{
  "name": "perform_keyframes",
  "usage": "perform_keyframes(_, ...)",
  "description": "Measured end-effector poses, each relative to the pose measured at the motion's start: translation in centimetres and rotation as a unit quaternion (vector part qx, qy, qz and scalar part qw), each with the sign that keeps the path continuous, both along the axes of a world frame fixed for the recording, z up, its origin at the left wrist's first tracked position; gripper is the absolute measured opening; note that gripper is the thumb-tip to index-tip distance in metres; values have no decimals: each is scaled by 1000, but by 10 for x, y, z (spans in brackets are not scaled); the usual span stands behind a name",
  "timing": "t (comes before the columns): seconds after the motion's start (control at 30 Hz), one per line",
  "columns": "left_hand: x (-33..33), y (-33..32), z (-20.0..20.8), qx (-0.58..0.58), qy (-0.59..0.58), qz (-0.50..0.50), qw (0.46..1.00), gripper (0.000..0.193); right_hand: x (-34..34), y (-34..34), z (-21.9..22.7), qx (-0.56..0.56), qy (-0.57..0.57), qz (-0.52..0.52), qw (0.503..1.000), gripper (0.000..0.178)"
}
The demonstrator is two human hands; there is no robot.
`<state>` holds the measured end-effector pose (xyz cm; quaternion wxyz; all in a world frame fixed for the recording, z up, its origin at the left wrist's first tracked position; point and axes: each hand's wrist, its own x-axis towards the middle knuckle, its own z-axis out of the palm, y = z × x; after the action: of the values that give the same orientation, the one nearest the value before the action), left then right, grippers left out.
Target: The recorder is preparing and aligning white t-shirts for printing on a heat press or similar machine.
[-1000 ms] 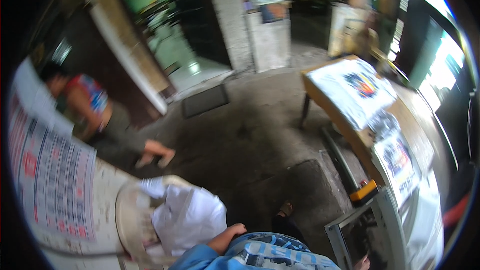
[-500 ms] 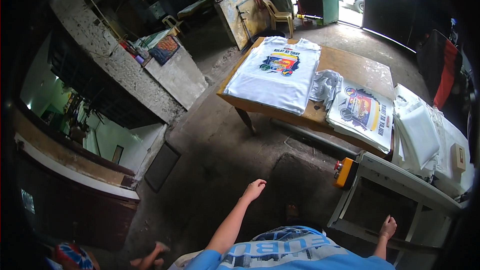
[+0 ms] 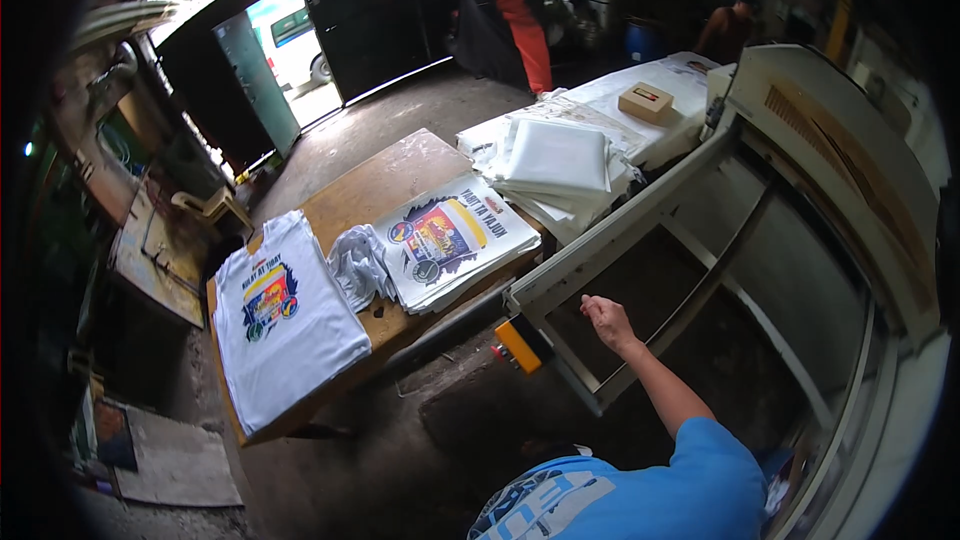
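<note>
My right hand (image 3: 608,322) reaches forward over the front frame of a large grey machine (image 3: 655,230), its fingers loosely curled in with nothing visible in them. Nearest to it is a yellow switch box (image 3: 522,344) with a red button, fixed at the frame's corner. Whether the hand touches the frame I cannot tell. My left hand is out of view. Left of the machine, a wooden table (image 3: 410,152) carries folded white printed T-shirts (image 3: 320,340), a bunched grey-white cloth (image 3: 358,268) and a stack of printed transfer sheets (image 3: 450,240).
White sheets (image 3: 556,155) in a stack and a small cardboard box (image 3: 646,101) lie on a white-covered table beyond the machine. A person (image 3: 728,30) is at the back right. A plastic chair (image 3: 215,208) stands at the left, and a doorway (image 3: 298,50) opens at the back.
My view has swung right, so the table and shirts now lie further left and more of the machine shows. My right hand has come up and forward; my left hand has left the view.
</note>
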<state>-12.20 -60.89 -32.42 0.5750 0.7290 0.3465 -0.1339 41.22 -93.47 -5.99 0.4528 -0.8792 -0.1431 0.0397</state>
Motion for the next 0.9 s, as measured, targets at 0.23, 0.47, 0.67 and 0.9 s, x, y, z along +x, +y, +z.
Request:
perform_keyframes(0.23, -28, 157, 8, 27, -57, 54, 997, 21, -101, 41, 14, -168, 63, -97, 979, 54)
perform_keyframes(0.47, -14, 273, 5, 23, -134, 149, 979, 16, -134, 89, 9, -398, -9, -214, 892, 55)
perform_keyframes(0.67, -79, 331, 10, 23, -130, 305, 943, 13, -140, 98, -1, -388, -4, -213, 897, 58)
perform_keyframes(0.9, 58, 402, 119, 220, -299, 380, 847, 44, -107, 42, -77, -499, -323, -212, 776, 30)
